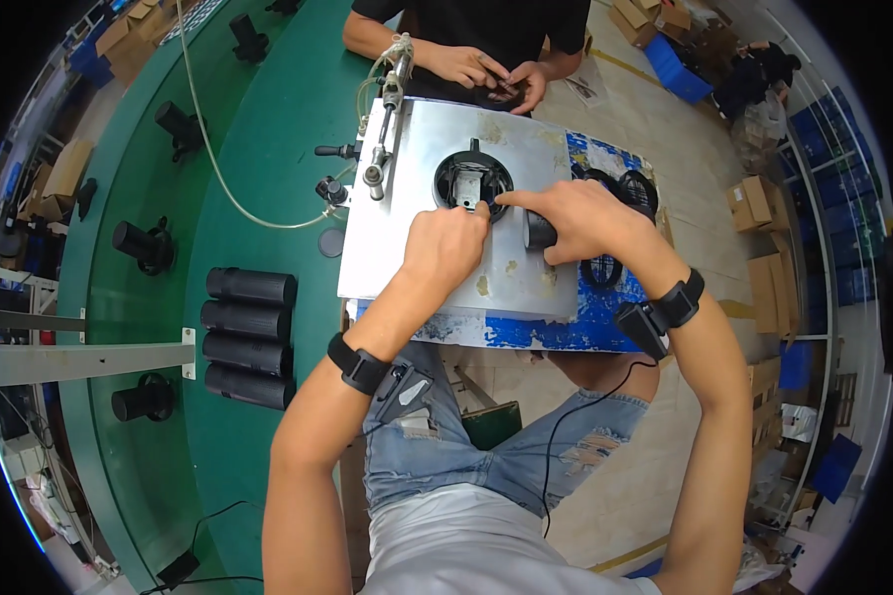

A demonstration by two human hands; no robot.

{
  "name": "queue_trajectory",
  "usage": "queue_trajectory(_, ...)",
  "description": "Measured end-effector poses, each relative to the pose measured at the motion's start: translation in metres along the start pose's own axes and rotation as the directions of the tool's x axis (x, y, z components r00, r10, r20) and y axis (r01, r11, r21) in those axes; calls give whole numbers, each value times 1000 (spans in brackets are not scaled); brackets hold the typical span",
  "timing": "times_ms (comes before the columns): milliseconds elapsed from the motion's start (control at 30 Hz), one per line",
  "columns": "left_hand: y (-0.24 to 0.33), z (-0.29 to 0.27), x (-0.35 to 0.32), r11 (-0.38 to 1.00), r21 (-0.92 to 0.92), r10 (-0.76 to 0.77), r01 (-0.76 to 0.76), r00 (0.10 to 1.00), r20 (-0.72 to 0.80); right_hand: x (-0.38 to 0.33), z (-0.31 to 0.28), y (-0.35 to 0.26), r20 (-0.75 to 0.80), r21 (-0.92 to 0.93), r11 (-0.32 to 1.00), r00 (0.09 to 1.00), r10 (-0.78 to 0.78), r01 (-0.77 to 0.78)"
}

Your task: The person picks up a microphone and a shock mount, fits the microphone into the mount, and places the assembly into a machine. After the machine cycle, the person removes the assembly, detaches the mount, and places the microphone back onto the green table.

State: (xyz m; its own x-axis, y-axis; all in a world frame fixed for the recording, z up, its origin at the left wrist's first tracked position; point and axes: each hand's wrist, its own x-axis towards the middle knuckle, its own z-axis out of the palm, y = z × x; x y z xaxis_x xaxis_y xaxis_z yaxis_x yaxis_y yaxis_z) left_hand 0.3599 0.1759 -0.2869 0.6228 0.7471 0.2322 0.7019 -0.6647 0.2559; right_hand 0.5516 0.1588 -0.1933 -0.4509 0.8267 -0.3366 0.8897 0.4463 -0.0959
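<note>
A round black housing (445,171) with a handle-like stub at its far side lies on the silver metal plate (407,258). Inside it sits a pale metal bracket (467,183). My left hand (448,245) is closed, its fingertips at the housing's near edge beside the bracket; whatever they pinch is hidden. My right hand (593,220) stretches its index finger to the housing's right rim. Its thumb and other fingers close around a short black cylinder (538,231), partly covered by the hand.
A pneumatic clamp (392,99) rises at the plate's left edge. Black caged round parts (637,188) lie on the blue worn board (615,322) at right. Several black ribbed cylinders (251,286) line the green table (233,218). Across the plate, a co-worker's hands (496,81) handle a dark part.
</note>
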Motion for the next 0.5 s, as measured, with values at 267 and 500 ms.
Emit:
queue_trajectory(267, 5, 12, -11, 993, -117, -48, 23, 976, -211, 7, -7, -8, 8, -33, 993, 994, 113, -112)
queue_trajectory(500, -3, 4, -11, 971, -219, -151, 99, 959, -240, 11, -11, -19, 90, -145, 968, 972, 218, -204)
